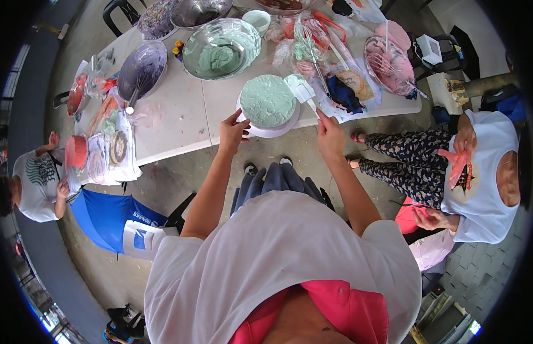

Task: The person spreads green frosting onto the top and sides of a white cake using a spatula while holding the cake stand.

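A round cake covered in pale green frosting stands on a white cake turntable at the table's front edge. Its top frosting looks rough. My left hand grips the turntable's left rim, thumb and fingers close to the cake's side. In my right hand is the handle of a white spatula, its broad blade against the cake's upper right edge. Beyond the cake lies a metal bowl with green frosting inside.
Left on the table are a bowl of purple frosting with a whisk and a red cake. Right lie a green-smeared whisk and a bowl of pink frosting. One person stands right, another left, near a blue umbrella.
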A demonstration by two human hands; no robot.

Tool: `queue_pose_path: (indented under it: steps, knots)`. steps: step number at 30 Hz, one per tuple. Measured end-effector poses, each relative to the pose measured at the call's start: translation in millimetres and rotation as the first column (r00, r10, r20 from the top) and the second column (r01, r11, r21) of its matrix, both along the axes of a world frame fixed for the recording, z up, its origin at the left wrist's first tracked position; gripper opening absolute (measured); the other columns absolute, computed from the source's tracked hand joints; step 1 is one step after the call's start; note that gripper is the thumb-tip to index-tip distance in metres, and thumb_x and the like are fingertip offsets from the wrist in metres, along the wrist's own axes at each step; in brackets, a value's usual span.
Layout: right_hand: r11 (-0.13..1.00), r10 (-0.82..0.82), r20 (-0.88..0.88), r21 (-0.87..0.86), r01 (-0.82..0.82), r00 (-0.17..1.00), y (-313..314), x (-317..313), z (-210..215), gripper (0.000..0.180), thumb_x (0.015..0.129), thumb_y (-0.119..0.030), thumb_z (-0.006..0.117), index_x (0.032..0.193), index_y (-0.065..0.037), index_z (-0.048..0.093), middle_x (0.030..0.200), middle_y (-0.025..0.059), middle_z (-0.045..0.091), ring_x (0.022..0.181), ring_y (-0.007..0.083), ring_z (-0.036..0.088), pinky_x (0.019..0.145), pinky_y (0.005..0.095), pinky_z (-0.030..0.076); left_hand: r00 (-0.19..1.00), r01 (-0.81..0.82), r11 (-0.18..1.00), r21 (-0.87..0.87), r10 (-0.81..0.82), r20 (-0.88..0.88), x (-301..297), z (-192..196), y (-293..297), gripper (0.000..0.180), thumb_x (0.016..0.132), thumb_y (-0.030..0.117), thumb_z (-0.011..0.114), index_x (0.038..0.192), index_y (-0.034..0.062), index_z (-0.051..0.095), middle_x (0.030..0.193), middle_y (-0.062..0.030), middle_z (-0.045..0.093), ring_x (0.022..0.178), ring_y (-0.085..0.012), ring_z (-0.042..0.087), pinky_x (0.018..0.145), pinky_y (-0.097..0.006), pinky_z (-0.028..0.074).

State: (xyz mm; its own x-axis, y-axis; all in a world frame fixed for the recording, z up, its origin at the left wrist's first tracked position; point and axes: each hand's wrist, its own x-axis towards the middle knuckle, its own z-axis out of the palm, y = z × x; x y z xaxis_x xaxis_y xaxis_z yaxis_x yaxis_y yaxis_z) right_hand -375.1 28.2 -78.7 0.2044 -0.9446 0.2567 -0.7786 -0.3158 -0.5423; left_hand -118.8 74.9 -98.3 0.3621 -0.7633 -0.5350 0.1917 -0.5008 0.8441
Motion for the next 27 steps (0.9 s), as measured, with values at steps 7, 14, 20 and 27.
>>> queue_pose_path:
  steps: [7, 14, 20, 27]
  knots:
    - [0.988, 0.122, 0.084, 0.085, -0.129, 0.989, 56, 40, 1, 0.036, 0.078, -0.008, 0.054, 0.111, -0.022, 0.057, 0.075, 0.0068, 0.052, 0.061, 0.0281, 0.056, 0.053, 0.0386, 0.044, 1.000, 0.015, 1.000, 0.011, -0.015, 0.005, -1, 6, -1, 0.051, 0.075, 0.011, 0.063, 0.123, 0.0075, 0.047, 0.073, -0.0063, 0.061, 0.056, -0.0121, 0.054, 0.043, -0.026, 0.048]
    - [0.998, -0.014, -0.017, 0.053, 0.015, 1.000, 36, 0, -6, 0.039, 0.080, -0.010, 0.053, 0.116, -0.023, 0.053, 0.075, 0.0072, 0.052, 0.062, 0.0291, 0.056, 0.053, 0.0383, 0.045, 1.000, 0.003, 1.000, 0.005, -0.003, 0.003, -1, 3, 0, 0.050, 0.075, 0.010, 0.062, 0.122, 0.0074, 0.048, 0.073, -0.0062, 0.060, 0.055, -0.0119, 0.054, 0.043, -0.026, 0.048]
    - [0.997, 0.020, 0.032, 0.078, -0.023, 0.999, 57, 19, -2, 0.040, 0.079, -0.010, 0.054, 0.116, -0.024, 0.053, 0.076, 0.0070, 0.052, 0.062, 0.0283, 0.056, 0.052, 0.0380, 0.045, 1.000, 0.013, 1.000, 0.003, -0.013, 0.002, -1, 2, -1, 0.049, 0.075, 0.010, 0.062, 0.122, 0.0075, 0.048, 0.073, -0.0062, 0.061, 0.055, -0.0119, 0.055, 0.042, -0.027, 0.049]
    - [0.999, 0.029, 0.022, 0.033, -0.030, 0.999, 57, -2, -13, 0.037, 0.079, -0.008, 0.053, 0.114, -0.021, 0.055, 0.076, 0.0071, 0.052, 0.062, 0.0287, 0.055, 0.054, 0.0385, 0.045, 1.000, 0.030, 0.999, 0.011, -0.030, 0.010, 1, 4, -1, 0.050, 0.075, 0.010, 0.062, 0.122, 0.0076, 0.048, 0.073, -0.0063, 0.061, 0.055, -0.0114, 0.055, 0.042, -0.026, 0.049]
